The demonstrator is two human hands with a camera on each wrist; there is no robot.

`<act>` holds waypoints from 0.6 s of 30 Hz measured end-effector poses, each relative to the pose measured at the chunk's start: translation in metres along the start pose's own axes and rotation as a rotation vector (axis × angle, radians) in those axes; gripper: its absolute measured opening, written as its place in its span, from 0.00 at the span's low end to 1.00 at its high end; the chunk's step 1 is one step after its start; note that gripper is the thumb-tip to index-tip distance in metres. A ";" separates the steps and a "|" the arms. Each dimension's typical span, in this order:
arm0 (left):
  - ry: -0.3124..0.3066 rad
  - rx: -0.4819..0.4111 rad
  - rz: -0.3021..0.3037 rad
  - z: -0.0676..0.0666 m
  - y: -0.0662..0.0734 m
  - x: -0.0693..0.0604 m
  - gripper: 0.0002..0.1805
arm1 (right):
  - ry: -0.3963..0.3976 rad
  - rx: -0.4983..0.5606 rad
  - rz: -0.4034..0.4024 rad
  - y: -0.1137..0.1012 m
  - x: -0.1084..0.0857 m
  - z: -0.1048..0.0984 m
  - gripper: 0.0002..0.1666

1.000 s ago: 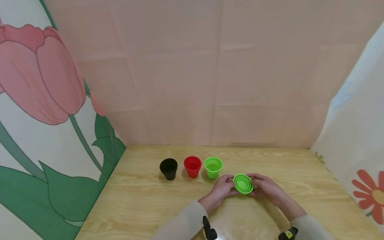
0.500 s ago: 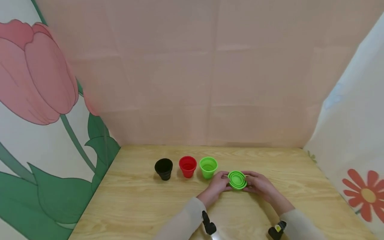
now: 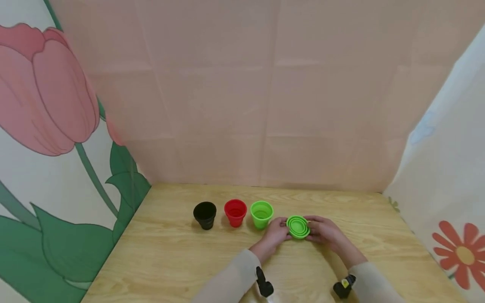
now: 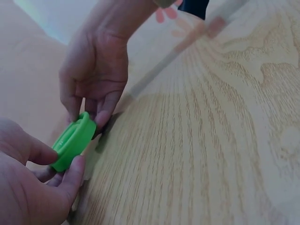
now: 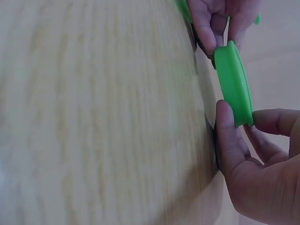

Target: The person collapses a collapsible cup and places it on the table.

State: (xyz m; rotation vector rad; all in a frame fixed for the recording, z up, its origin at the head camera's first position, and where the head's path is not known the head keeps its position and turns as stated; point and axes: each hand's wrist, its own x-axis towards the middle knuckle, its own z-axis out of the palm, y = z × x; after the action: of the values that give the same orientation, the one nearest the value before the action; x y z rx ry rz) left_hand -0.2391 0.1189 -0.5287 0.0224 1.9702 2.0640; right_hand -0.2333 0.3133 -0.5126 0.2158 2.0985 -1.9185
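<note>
Between both hands is a collapsed green folding cup (image 3: pixel 297 227), flattened into rings, its open side facing up. My left hand (image 3: pixel 273 235) pinches its left edge with thumb and fingers, and my right hand (image 3: pixel 326 234) pinches the right edge. In the left wrist view the flattened cup (image 4: pixel 75 143) shows tilted, gripped from both ends. The right wrist view gives the cup's (image 5: pixel 233 84) smooth outer band, held just above the wood. Left of the hands stand a second green cup (image 3: pixel 261 215), a red cup (image 3: pixel 235 213) and a black cup (image 3: pixel 205 215), all expanded and upright.
The wooden table (image 3: pixel 170 261) runs back to a plain pinkish cloth (image 3: pixel 212 105). A tulip-printed panel (image 3: pixel 57 92) borders the left side, and a white flower-printed sheet (image 3: pixel 454 168) borders the right. The expanded green cup stands close by the left fingers.
The view has shifted slightly, moving the cups and hands left in the picture. Both hands keep hold of the flattened green cup, which shows no clear change of shape.
</note>
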 end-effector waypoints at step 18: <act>0.030 0.074 0.059 0.005 0.000 0.012 0.24 | -0.028 -0.009 -0.015 -0.007 0.013 -0.007 0.28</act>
State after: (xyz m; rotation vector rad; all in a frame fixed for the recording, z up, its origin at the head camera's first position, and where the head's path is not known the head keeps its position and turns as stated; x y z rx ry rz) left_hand -0.2496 0.1262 -0.5306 0.0660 2.0874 2.0379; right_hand -0.2484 0.3183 -0.5092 0.1701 2.0957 -1.9097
